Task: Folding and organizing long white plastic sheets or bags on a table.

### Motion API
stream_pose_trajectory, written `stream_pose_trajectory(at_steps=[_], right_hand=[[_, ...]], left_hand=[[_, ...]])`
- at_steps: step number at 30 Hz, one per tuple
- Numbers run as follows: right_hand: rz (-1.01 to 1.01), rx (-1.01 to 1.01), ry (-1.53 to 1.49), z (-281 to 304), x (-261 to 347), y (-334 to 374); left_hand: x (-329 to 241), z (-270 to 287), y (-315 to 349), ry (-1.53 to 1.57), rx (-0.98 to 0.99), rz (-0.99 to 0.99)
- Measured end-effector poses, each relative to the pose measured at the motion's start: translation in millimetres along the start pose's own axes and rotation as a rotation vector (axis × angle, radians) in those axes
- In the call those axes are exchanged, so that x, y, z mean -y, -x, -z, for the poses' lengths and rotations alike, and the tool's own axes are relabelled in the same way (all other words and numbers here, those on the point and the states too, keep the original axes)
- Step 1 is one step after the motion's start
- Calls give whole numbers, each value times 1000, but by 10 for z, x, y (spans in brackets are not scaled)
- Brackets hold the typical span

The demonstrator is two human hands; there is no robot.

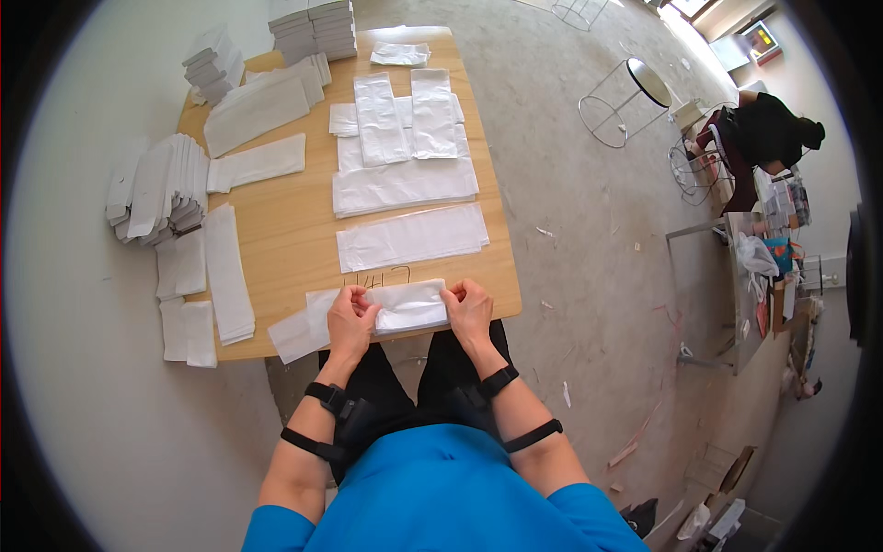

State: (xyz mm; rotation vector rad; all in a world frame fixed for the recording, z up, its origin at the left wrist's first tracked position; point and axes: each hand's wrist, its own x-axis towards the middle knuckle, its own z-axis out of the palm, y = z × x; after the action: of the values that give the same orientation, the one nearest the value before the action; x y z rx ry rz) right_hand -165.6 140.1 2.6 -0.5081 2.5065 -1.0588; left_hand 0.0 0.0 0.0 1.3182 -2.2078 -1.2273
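Note:
At the table's near edge lies a folded white sheet (411, 304), thin and slightly creased; whether it is paper or plastic I cannot tell. My left hand (352, 324) pinches its left end between thumb and fingers. The right end is pinched by my right hand (468, 311). Another flat white sheet (296, 337) sticks out to the left from beneath my left hand, partly over the table edge. Just beyond my hands, a long white folded sheet (411, 237) lies crosswise. Farther off are layered white sheets (405, 189), with two upright ones (380, 120) on top.
Along the left of the wooden table (267, 207) stand piles of folded white pieces (158, 189) and long strips (230, 271). Stacked white boxes (313, 28) are at the far end. On the right are a round stool (648, 83), a person (768, 129) and a cluttered table (750, 313).

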Motion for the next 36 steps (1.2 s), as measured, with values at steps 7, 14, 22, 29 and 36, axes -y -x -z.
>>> stream_pose_trajectory(at_steps=[7,14,22,29,36], right_hand=[[181,-85,-61,45,367,214],[203,68,12,-188,47,253],[328,52,-157,144,574,525],[782,10,44,32,648,887],[681,115,-171,-168,1048,840]], left_hand=[[-189,164,-27,497,324,301],[-130,78,117,486,271,221],[892,696,715,198,-804,571],[773,597,690,648,-727,663],[-808,655,780,597,-124,-147]])
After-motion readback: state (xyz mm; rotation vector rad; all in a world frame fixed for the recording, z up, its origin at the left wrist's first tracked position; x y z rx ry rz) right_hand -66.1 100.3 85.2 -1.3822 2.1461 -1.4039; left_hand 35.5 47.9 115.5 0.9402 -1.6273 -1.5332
